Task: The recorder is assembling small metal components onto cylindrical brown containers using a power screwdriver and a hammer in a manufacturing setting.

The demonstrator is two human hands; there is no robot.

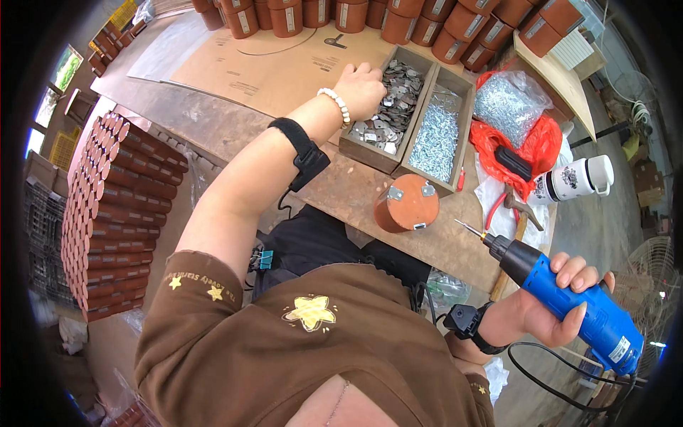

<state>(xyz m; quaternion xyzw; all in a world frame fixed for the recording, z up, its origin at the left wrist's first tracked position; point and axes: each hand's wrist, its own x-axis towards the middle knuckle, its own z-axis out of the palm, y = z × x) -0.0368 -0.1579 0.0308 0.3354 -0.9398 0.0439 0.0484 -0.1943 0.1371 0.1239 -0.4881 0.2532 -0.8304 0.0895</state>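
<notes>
My right hand (565, 302) is wrapped round a blue electric screwdriver (580, 302), its thin bit pointing left over the table edge. My left hand (359, 91) is at the left side of a wooden box (370, 154) of small flat metal plates (402, 96). Its fingers curl down toward the plates, and whatever is in them is hidden. Nearest to the screwdriver bit stands a reddish-brown round case (407, 206), with two small metal plates on its top. A second wooden tray (455, 132) beside the first holds many silvery screws (435, 142).
Right of the trays are a red plastic bag (491, 142) with a clear bag of screws (509, 99), pliers (492, 212), a hammer (525, 210) and a white mug (573, 178). Brown cases (348, 16) line the back; more are stacked (117, 213) at left. Cardboard (263, 64) covers the table.
</notes>
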